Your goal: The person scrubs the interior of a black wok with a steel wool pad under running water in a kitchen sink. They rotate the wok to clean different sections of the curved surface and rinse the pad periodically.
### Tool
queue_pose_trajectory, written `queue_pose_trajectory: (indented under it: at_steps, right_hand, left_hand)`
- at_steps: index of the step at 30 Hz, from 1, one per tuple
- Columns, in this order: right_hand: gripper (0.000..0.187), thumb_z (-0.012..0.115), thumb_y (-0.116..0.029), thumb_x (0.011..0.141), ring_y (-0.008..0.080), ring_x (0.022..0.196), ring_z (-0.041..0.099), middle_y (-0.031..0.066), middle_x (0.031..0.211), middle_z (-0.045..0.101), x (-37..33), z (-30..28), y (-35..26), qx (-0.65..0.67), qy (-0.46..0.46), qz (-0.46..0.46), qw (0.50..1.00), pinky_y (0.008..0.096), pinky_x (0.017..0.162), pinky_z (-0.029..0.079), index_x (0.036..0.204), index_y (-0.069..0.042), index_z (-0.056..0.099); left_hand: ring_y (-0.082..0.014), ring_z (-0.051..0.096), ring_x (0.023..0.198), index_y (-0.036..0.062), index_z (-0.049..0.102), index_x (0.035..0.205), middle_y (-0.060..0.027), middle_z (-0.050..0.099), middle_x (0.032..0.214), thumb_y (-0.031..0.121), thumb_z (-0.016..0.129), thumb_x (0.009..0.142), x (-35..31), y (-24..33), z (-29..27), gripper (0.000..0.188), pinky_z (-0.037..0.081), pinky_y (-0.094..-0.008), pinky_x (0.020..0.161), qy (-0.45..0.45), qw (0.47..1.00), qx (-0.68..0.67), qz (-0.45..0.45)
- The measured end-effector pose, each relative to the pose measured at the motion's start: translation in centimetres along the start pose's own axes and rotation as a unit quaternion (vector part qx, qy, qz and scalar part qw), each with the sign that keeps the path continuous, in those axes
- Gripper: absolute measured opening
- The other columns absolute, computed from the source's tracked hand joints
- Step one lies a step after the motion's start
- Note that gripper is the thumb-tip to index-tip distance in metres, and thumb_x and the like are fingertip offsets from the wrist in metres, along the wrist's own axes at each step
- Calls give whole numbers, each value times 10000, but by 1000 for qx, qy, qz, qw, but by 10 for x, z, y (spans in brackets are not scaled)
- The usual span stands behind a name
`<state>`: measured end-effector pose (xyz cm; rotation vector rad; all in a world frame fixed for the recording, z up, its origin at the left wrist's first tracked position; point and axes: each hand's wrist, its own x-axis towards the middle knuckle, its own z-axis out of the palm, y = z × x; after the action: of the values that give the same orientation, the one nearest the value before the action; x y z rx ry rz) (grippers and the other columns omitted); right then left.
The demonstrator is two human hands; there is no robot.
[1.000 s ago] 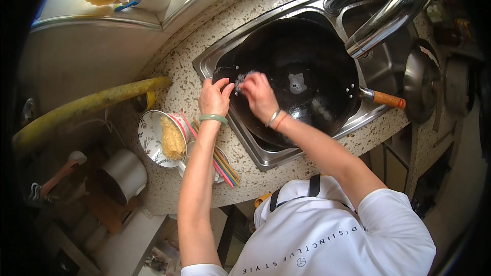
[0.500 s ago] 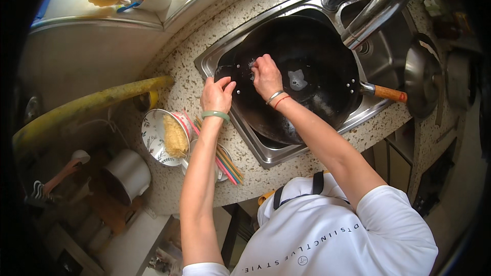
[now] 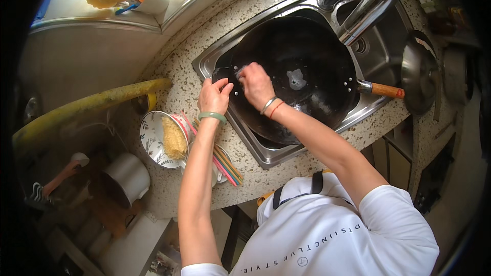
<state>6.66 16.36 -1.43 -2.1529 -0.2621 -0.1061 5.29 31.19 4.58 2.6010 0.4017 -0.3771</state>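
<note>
A large dark wok (image 3: 317,56) rests in the left basin of the steel sink, with a small whitish patch of suds or water on its bottom. My left hand (image 3: 214,95), with a green bangle at the wrist, grips the small handle on the wok's left side. Against the inner wall near that handle's rivets, my right hand (image 3: 257,86) presses a silvery steel wool scrubber (image 3: 239,73). Fingers and motion blur hide most of the scrubber. The wok's wooden handle (image 3: 387,90) points right across the sink's divider.
A chrome faucet (image 3: 376,7) overhangs the right basin (image 3: 381,56). Left of my left forearm are a patterned bowl (image 3: 151,145) holding a yellow loofah (image 3: 174,139) and several coloured chopsticks (image 3: 228,167). A yellow pipe (image 3: 97,96) runs along the left; metal lids (image 3: 417,79) stand at right.
My right hand has moved left and slightly down along the wok's wall, towards the riveted handle. The left hand keeps its hold on the wok.
</note>
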Motion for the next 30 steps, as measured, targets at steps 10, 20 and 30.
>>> queue_pose_trajectory:
  at_steps: [10, 20, 30]
  right_hand:
    - [103, 683, -52, 811, 329, 921, 586, 115, 935, 587, 19, -8, 9, 27, 16, 31, 999, 420, 797, 509, 881, -53, 608]
    - [76, 670, -50, 769, 297, 918, 556, 61, 889, 610, 49, 5, -31, -27, -43, -75, 996, 391, 735, 521, 815, -87, 623]
    - [134, 697, -52, 786, 332, 923, 569, 117, 953, 572, 71, 20, -24, 25, 121, 67, 990, 436, 796, 500, 872, -62, 594]
  left_hand:
    - [-320, 667, 905, 111, 770, 1037, -122, 642, 1032, 331, 742, 864, -2, 4, -3, 281, 520, -421, 804, 2, 1000, -11, -11]
    - [-366, 624, 992, 167, 750, 1056, -155, 598, 1112, 257, 699, 872, -3, -3, 7, 210, 517, -458, 845, 14, 999, 35, 25]
    - [-354, 636, 989, 151, 761, 1068, -151, 614, 1095, 299, 734, 859, 1, 5, -2, 258, 522, -445, 835, 10, 1000, 16, 9]
